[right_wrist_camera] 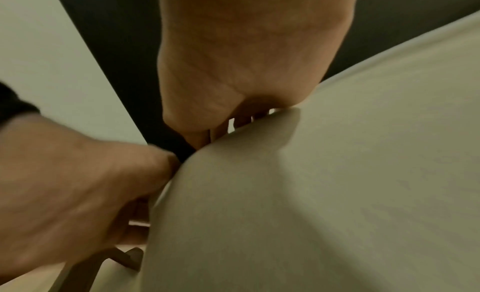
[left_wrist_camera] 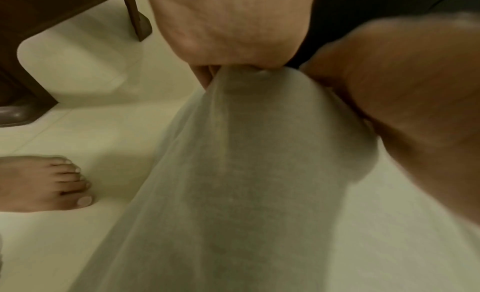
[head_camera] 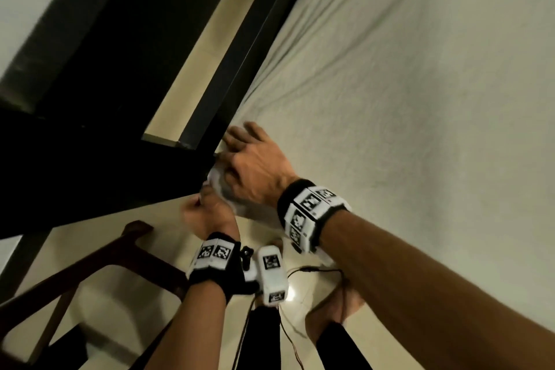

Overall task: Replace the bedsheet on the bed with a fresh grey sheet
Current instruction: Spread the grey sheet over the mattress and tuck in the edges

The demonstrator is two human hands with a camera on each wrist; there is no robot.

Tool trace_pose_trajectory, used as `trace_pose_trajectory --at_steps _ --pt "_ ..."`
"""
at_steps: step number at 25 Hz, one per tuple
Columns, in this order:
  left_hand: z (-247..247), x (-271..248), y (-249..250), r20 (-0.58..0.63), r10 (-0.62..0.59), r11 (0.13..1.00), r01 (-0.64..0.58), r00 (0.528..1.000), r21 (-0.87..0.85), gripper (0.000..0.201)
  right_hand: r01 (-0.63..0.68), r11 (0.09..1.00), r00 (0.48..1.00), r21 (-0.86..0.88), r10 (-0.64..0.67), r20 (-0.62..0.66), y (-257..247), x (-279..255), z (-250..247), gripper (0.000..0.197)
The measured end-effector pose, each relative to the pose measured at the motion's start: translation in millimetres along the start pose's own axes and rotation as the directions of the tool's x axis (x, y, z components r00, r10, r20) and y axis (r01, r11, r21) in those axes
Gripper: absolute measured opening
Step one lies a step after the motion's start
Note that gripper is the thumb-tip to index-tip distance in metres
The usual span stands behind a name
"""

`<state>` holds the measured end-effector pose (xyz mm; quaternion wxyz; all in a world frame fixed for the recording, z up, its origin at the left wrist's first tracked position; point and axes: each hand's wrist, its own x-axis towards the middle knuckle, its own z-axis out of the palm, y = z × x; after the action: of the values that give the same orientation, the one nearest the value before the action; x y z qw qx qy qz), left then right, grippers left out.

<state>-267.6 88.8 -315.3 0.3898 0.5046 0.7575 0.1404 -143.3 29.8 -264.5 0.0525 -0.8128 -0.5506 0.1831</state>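
A pale grey sheet point(head_camera: 405, 129) covers the mattress, creased toward the near corner by the dark bed frame point(head_camera: 228, 69). My left hand point(head_camera: 207, 213) is below that corner and grips a bunch of the sheet's hanging edge; in the left wrist view its fingers point(left_wrist_camera: 207, 76) pinch the sheet point(left_wrist_camera: 246, 173), which falls taut below them. My right hand point(head_camera: 249, 159) lies on top of the corner with its fingers stretched toward the frame. In the right wrist view its fingers point(right_wrist_camera: 200, 138) reach past the edge of the sheet point(right_wrist_camera: 311, 193), beside my left hand point(right_wrist_camera: 78, 183).
A dark headboard panel point(head_camera: 105, 99) stands close on the left, with a strip of pale floor behind the frame. A brown wooden chair point(head_camera: 105, 264) stands on the tiled floor at lower left. My bare feet point(left_wrist_camera: 44, 183) and thin cables point(head_camera: 315, 272) are below the hands.
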Motion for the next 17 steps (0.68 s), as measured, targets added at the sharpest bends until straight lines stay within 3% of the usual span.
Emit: trace_pose_trajectory --at_steps 2,3,4,5,6,7,8,9,10,11,14,16,17 --pt "-13.5 -21.2 6.7 -0.069 0.062 0.997 -0.059 0.996 0.039 0.040 -0.135 0.984 0.981 0.117 0.149 -0.122 22.2 -31.4 -2.0 0.055" --pt "-18.1 -35.4 12.8 -0.061 0.170 0.985 -0.167 0.984 0.040 0.032 -0.201 0.968 0.963 0.148 0.223 -0.151 36.4 -45.3 -3.9 0.055" --pt "-19.3 -50.3 19.4 -0.001 0.312 0.950 -0.312 0.950 0.019 0.021 -0.254 0.953 0.948 0.165 0.279 -0.154 49.8 -58.1 -6.4 0.056" --pt "-16.2 -65.1 28.9 0.110 0.470 0.881 -0.473 0.876 0.004 0.012 -0.294 0.942 0.939 0.161 0.316 -0.135 63.1 -68.8 -13.0 0.058" --pt "-9.0 -75.7 39.7 0.247 0.619 0.769 -0.639 0.746 0.001 0.008 -0.320 0.935 0.937 0.151 0.336 -0.096 75.1 -76.0 -17.6 0.062" --pt "2.1 -84.1 52.9 0.385 0.720 0.619 -0.785 0.577 0.018 0.012 -0.336 0.932 0.937 0.137 0.346 -0.050 85.3 -79.3 -22.2 0.065" --pt "16.3 -85.2 61.5 0.509 0.764 0.436 -0.899 0.396 0.045 0.022 -0.350 0.928 0.935 0.127 0.354 -0.008 93.6 -79.9 -26.4 0.068" --pt "31.6 -83.5 71.7 0.605 0.757 0.257 -0.964 0.247 0.072 0.034 -0.367 0.922 0.930 0.125 0.368 0.013 99.5 -78.8 -29.9 0.068" --pt "45.9 -81.9 82.9 0.664 0.728 0.136 -0.985 0.171 0.104 0.044 -0.390 0.911 0.920 0.131 0.392 0.013 105.2 -77.8 -32.1 0.068" --pt "59.7 -78.6 94.7 0.709 0.688 0.071 -0.987 0.155 0.147 0.052 -0.415 0.899 0.908 0.142 0.419 0.002 112.3 -75.5 -33.9 0.068" --pt "92.9 -70.8 121.7 0.773 0.602 -0.027 -0.963 0.198 0.268 0.074 -0.458 0.871 0.884 0.176 0.467 -0.008 137.2 -63.6 -38.3 0.070" --pt "115.9 -69.9 131.8 0.784 0.554 0.008 -0.944 0.278 0.330 0.084 -0.455 0.871 0.883 0.186 0.468 -0.027 159.4 -50.2 -45.7 0.069" --pt "124.5 -71.8 135.8 0.774 0.533 0.058 -0.928 0.340 0.368 0.088 -0.451 0.872 0.884 0.189 0.466 -0.044 168.6 -43.4 -49.8 0.068"
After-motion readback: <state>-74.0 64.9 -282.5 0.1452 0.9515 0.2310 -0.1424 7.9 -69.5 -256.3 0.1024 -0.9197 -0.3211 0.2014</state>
